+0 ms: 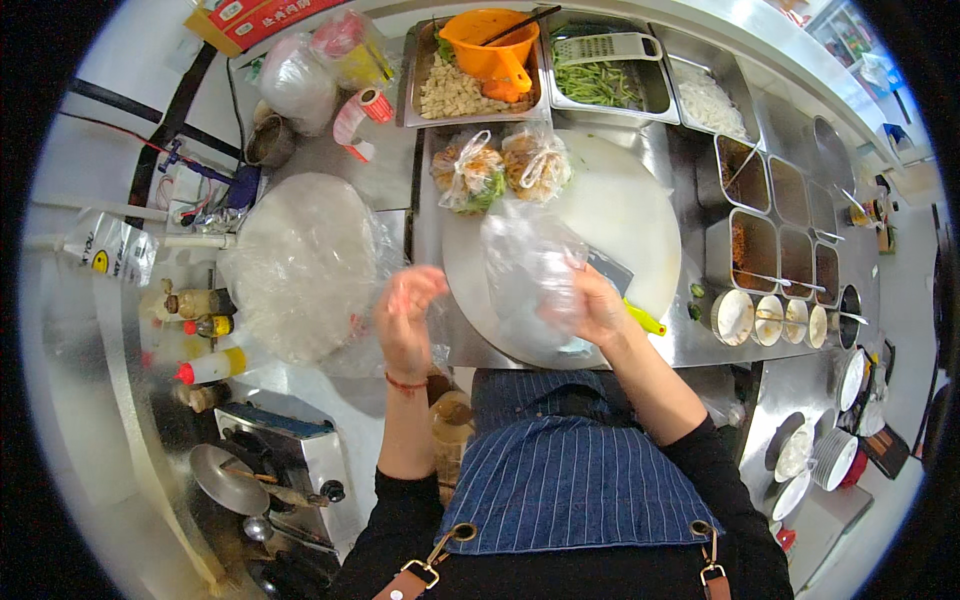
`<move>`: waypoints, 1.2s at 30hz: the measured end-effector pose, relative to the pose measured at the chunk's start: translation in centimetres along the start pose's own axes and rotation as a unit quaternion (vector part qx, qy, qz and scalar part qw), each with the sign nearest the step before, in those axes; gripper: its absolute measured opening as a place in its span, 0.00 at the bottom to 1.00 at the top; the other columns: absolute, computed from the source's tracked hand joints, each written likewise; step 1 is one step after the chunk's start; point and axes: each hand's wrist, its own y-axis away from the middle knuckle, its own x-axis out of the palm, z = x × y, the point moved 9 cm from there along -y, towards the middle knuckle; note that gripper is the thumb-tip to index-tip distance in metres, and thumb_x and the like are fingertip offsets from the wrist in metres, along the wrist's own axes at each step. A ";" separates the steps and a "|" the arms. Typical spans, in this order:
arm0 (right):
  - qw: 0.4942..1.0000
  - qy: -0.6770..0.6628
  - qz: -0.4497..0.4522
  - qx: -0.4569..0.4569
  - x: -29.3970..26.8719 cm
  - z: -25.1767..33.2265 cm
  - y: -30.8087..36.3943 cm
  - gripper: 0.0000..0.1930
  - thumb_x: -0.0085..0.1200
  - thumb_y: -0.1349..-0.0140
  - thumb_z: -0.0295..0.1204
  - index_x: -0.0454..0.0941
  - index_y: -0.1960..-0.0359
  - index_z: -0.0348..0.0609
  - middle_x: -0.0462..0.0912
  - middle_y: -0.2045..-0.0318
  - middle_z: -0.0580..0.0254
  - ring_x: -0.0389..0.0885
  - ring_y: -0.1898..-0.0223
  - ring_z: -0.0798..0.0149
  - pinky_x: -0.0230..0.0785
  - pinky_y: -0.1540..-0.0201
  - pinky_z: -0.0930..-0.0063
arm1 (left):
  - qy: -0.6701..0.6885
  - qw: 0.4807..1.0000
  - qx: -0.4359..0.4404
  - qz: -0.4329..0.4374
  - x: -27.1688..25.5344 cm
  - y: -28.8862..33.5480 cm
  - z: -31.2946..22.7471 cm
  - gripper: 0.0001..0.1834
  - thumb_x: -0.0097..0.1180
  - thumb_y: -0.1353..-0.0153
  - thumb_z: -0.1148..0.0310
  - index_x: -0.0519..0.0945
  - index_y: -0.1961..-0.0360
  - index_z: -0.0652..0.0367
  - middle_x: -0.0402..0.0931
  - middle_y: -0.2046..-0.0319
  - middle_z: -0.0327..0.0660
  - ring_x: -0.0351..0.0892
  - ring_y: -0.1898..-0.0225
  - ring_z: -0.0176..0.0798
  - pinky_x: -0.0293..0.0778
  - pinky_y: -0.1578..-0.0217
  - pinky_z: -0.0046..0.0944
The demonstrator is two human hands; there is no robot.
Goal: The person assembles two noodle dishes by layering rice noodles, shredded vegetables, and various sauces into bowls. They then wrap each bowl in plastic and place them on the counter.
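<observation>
My right hand (600,305) grips a clear plastic bag (530,250) over the round white cutting board (640,210). The bag looks thin and crumpled, and I see no food in it. My left hand (405,320) is raised off the board's left edge, slightly blurred, with loosely bent fingers and nothing in them. Beneath my right hand lies a knife with a yellow-green handle (645,318), its blade partly covered. Two tied clear bags of food, a left one (468,172) and a right one (537,165), sit at the board's far edge.
Behind the board stand metal trays with an orange bowl (490,45), green shreds under a grater (605,47), and white shreds (710,100). Seasoning tubs (752,250) and small bowls (733,317) line the right. A plastic-covered round (300,260) is left; a stove (290,470) stands lower left.
</observation>
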 end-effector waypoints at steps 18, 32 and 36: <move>0.965 -0.217 -0.029 -0.146 -5.2 3.2 12.8 0.32 0.54 0.38 0.42 0.60 0.36 0.40 0.80 0.67 0.59 0.77 0.72 0.67 0.75 0.67 0.70 | 0.537 0.759 -0.352 0.109 9.7 7.7 9.7 0.24 0.52 0.38 0.65 0.69 0.41 0.61 0.78 0.56 0.46 0.79 0.61 0.37 0.77 0.64 0.35; 0.662 0.610 -0.381 -0.210 -12.9 4.0 12.7 0.22 0.47 0.40 0.24 0.74 0.42 0.42 0.76 0.57 0.53 0.74 0.56 0.60 0.67 0.50 0.71 | -0.402 0.909 -0.010 0.115 8.0 9.0 11.1 0.42 0.53 0.48 0.79 0.56 0.30 0.60 0.59 0.52 0.55 0.67 0.52 0.57 0.68 0.48 0.47; 0.695 0.612 -0.305 -0.222 -13.9 3.8 10.2 0.24 0.41 0.38 0.28 0.72 0.39 0.45 0.73 0.55 0.59 0.71 0.55 0.65 0.64 0.49 0.75 | -0.393 0.908 -0.036 0.138 7.5 8.7 15.4 0.46 0.58 0.51 0.78 0.56 0.29 0.53 0.60 0.50 0.54 0.65 0.47 0.57 0.67 0.44 0.46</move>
